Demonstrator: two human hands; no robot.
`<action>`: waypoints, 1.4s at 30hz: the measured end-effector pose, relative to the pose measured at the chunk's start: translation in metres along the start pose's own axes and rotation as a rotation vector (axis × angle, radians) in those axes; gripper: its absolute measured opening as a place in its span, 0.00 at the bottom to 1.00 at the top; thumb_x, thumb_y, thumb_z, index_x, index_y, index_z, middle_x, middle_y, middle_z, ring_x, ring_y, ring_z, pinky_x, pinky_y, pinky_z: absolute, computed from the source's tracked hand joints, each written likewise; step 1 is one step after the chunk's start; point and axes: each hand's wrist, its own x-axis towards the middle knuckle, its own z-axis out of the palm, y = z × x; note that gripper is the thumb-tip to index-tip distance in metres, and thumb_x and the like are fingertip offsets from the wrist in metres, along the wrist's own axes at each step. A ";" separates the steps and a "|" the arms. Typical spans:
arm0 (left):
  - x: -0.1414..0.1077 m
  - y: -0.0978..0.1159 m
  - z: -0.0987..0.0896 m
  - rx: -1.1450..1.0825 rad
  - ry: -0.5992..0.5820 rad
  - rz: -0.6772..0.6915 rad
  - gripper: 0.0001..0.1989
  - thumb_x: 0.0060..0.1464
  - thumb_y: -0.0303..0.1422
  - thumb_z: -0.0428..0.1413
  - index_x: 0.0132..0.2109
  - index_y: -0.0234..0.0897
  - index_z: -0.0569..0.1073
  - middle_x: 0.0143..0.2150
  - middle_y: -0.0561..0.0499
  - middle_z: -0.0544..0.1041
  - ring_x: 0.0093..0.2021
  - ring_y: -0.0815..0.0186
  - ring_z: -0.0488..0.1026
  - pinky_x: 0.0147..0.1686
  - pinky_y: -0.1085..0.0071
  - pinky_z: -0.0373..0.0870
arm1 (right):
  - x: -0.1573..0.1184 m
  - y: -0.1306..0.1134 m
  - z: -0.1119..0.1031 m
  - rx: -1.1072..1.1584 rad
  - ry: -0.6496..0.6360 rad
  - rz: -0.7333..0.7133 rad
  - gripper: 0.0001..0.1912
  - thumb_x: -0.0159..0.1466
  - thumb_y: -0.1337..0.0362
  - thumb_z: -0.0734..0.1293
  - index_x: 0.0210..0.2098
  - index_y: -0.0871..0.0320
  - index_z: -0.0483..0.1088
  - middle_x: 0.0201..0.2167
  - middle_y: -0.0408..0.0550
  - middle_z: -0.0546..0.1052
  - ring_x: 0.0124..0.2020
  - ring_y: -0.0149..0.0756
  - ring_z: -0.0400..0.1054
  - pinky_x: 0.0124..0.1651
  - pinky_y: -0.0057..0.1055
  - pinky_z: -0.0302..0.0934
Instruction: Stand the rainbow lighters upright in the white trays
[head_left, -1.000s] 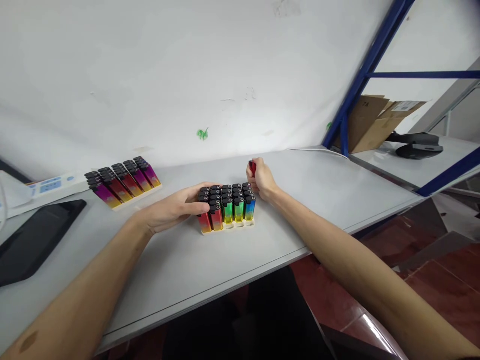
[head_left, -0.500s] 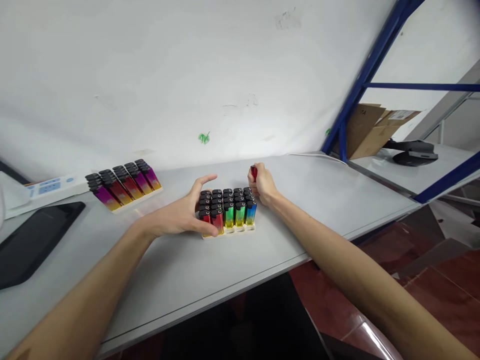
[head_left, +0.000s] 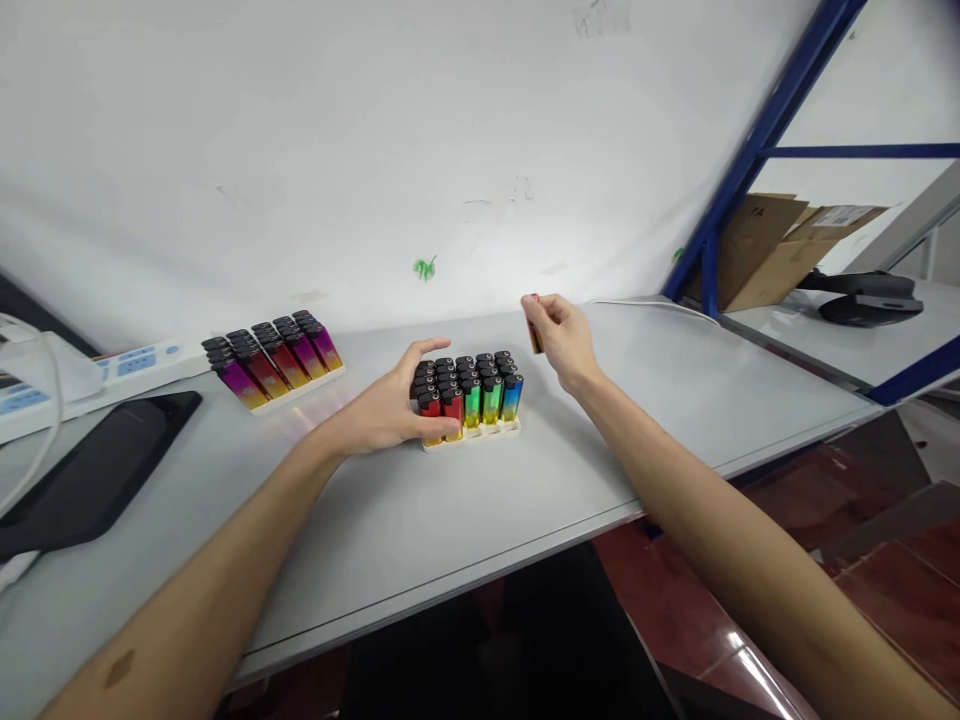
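Observation:
In the middle of the table stands a cream rack [head_left: 512, 428] filled with upright black-topped lighters. Its front row runs from red lighters [head_left: 452, 412] at the left through green lighters [head_left: 472, 400] to a blue lighter [head_left: 511, 396] at the right. My left hand [head_left: 401, 398] grips the rack's left end, thumb across the front of the red lighters and fingers round the far side. Raised behind and to the right of the rack, my right hand [head_left: 561, 338] pinches a red-and-gold lighter [head_left: 535, 330], clear of the table.
Further left stands a second rack [head_left: 300, 392] of purple and red lighters. Beside it lie a dark phone-like slab [head_left: 105, 470] and a white power strip [head_left: 139, 362] with blue sockets. Blue metal framing [head_left: 739, 180], cardboard boxes [head_left: 780, 255] and a black device [head_left: 870, 298] are at the right.
My right hand has risen and moved right, away from the rack, the lighter now showing more between its fingers. My left hand stays at the rack. The whole view has shifted slightly.

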 end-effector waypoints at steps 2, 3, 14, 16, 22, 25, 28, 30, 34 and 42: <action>0.001 -0.003 0.000 -0.009 0.042 -0.032 0.52 0.47 0.40 0.68 0.71 0.47 0.47 0.39 0.52 0.76 0.35 0.61 0.76 0.35 0.64 0.76 | 0.000 -0.008 -0.004 -0.009 0.111 -0.095 0.17 0.65 0.48 0.67 0.30 0.55 0.66 0.26 0.42 0.67 0.29 0.32 0.62 0.33 0.31 0.58; 0.002 -0.005 0.001 -0.021 0.066 -0.046 0.53 0.47 0.40 0.68 0.72 0.47 0.45 0.38 0.52 0.76 0.35 0.61 0.76 0.35 0.64 0.76 | -0.001 -0.011 -0.004 0.000 0.142 -0.139 0.16 0.65 0.49 0.67 0.32 0.54 0.67 0.28 0.42 0.68 0.31 0.32 0.63 0.35 0.31 0.59; 0.013 -0.028 0.002 -0.167 0.188 -0.074 0.58 0.45 0.43 0.69 0.72 0.45 0.39 0.63 0.39 0.66 0.57 0.53 0.73 0.55 0.55 0.73 | -0.051 -0.032 0.026 -0.071 -0.213 -0.324 0.13 0.61 0.52 0.73 0.39 0.51 0.70 0.34 0.43 0.76 0.34 0.35 0.69 0.43 0.36 0.67; 0.012 -0.030 0.002 -0.159 0.169 -0.068 0.59 0.44 0.43 0.70 0.72 0.47 0.39 0.63 0.40 0.67 0.58 0.52 0.73 0.57 0.53 0.71 | -0.053 -0.031 0.028 -0.080 -0.305 -0.309 0.13 0.61 0.52 0.73 0.39 0.52 0.71 0.32 0.44 0.76 0.33 0.35 0.70 0.43 0.37 0.68; 0.014 -0.035 0.009 -0.199 0.150 -0.003 0.62 0.42 0.40 0.71 0.71 0.49 0.37 0.57 0.44 0.73 0.55 0.53 0.75 0.58 0.49 0.69 | -0.054 -0.022 0.032 -0.171 -0.464 -0.424 0.13 0.61 0.56 0.74 0.40 0.52 0.70 0.38 0.46 0.75 0.36 0.37 0.71 0.44 0.38 0.69; 0.013 -0.032 0.011 -0.204 0.164 -0.004 0.61 0.42 0.39 0.71 0.71 0.48 0.38 0.57 0.43 0.73 0.53 0.55 0.76 0.57 0.50 0.70 | -0.056 -0.019 0.034 -0.265 -0.528 -0.495 0.11 0.63 0.57 0.73 0.42 0.51 0.70 0.38 0.45 0.74 0.34 0.35 0.69 0.40 0.35 0.67; 0.012 -0.027 0.010 -0.184 0.169 -0.025 0.60 0.43 0.39 0.70 0.71 0.47 0.38 0.55 0.44 0.73 0.50 0.56 0.76 0.55 0.52 0.72 | -0.057 -0.022 0.035 -0.426 -0.462 -0.591 0.08 0.67 0.55 0.69 0.38 0.53 0.72 0.37 0.47 0.73 0.34 0.35 0.66 0.38 0.35 0.64; 0.010 -0.024 0.010 -0.165 0.175 -0.026 0.59 0.44 0.40 0.70 0.71 0.46 0.39 0.54 0.45 0.74 0.49 0.57 0.76 0.54 0.53 0.72 | -0.057 -0.025 0.034 -0.524 -0.342 -0.672 0.13 0.68 0.52 0.67 0.34 0.53 0.73 0.38 0.49 0.73 0.38 0.39 0.65 0.41 0.38 0.62; 0.009 -0.021 0.007 -0.096 0.193 -0.044 0.56 0.44 0.42 0.69 0.71 0.45 0.45 0.49 0.48 0.75 0.45 0.57 0.76 0.51 0.53 0.73 | -0.055 -0.027 0.031 -0.627 -0.183 -0.757 0.17 0.69 0.51 0.65 0.30 0.53 0.75 0.43 0.51 0.73 0.45 0.45 0.63 0.49 0.45 0.58; 0.007 -0.022 0.005 -0.018 0.176 0.004 0.54 0.41 0.45 0.70 0.70 0.45 0.52 0.56 0.45 0.73 0.55 0.52 0.74 0.57 0.55 0.70 | -0.046 -0.018 0.024 -0.300 -0.214 -0.482 0.26 0.68 0.41 0.59 0.53 0.53 0.68 0.54 0.55 0.71 0.58 0.47 0.64 0.62 0.48 0.57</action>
